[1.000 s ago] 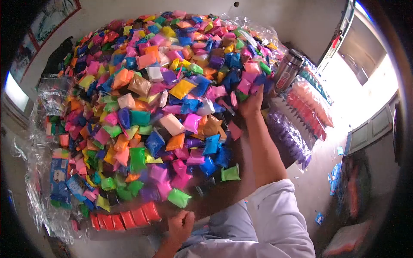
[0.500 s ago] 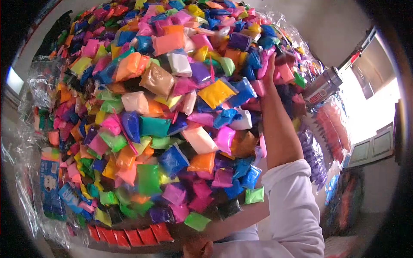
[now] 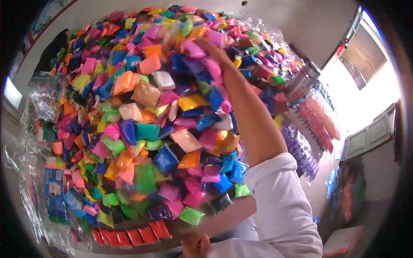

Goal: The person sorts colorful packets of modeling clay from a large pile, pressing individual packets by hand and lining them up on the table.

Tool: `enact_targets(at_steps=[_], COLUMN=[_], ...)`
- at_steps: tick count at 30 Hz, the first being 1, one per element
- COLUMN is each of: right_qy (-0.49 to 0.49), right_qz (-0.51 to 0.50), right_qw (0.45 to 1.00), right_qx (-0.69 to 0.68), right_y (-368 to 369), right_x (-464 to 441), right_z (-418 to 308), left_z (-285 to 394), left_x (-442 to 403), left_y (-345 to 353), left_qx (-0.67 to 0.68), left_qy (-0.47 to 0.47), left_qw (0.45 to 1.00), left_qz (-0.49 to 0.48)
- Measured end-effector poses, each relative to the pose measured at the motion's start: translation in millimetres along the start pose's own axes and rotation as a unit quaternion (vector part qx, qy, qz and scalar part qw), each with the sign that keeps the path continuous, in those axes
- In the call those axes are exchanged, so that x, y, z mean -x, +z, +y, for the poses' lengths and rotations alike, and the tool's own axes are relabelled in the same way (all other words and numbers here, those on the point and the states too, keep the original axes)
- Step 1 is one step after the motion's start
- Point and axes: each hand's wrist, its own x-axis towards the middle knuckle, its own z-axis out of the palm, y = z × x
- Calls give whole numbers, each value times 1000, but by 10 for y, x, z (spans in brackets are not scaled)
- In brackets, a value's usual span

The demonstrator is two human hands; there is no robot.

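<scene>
A large heap of small clear packets filled with soft coloured material (image 3: 146, 94) spreads before me. My right hand (image 3: 211, 46) reaches far into the upper part of the heap, among pink packets (image 3: 195, 49) and an orange packet (image 3: 198, 32). Motion blur and the packets hide its fingers, so its grip is unclear. Low in the view, by the near edge, my left hand (image 3: 195, 246) is only partly visible. Its fingers look curled, and anything inside them is hidden. Several red packets (image 3: 129, 237) lie in a row along the near edge.
A labelled metallic cylinder (image 3: 303, 81) stands at the heap's right side. Beside it are bags of pinkish (image 3: 316, 114) and purple packets (image 3: 301, 148). Clear plastic wrap (image 3: 28, 172) and a blue printed pack (image 3: 53, 189) lie on the left.
My right hand has moved left and further across the heap from its right side, and packets around it have shifted. My left hand stays low. The view has tilted slightly.
</scene>
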Motion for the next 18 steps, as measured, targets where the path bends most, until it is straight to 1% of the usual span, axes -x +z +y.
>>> enact_targets(at_steps=[1,2,3,5,6,7,8,9,11,12,13,15,16,17,18], right_qy=[-25,-75,-123,-143,-173,-201,-242,-245,-178,-152,-155,-156,-189,-193,-228], right_qz=[-26,-26,-24,-35,-29,-20,18,23,27,9,10,39,36,37,54], right_qw=[999,985,954,945,921,892,873,872,862,851,851,784,775,776,752], right_qx=[34,155,273,291,349,405,424,423,473,503,501,600,602,599,616], right_y=[98,74,83,137,182,244,146,217,398,474,519,688,776,860,930], right_x=[125,66,44,120,198,247,-78,-13,338,498,563,670,745,792,806], right_z=[-79,-45,-56,-70,-92,-122,290,244,81,-45,-29,-7,-21,-3,58], left_z=[12,-15,-65,-135,-128,-73,-3,55,47,14,-22,-92,-103,-112,-117], left_x=[12,35,62,104,134,66,-73,-149,-84,-44,3,70,93,98,85], left_y=[19,92,193,356,390,319,207,146,216,268,313,378,393,413,420], left_qx=[-2,39,80,161,201,198,206,215,205,196,193,187,183,194,207], left_qy=[6,-30,-66,-141,-178,-174,-192,-211,-213,-219,-217,-205,-204,-214,-222], left_qw=[1000,999,994,974,960,961,956,950,951,951,952,953,954,950,945], left_qz=[-1,17,34,69,86,84,83,83,90,100,101,119,120,120,120])
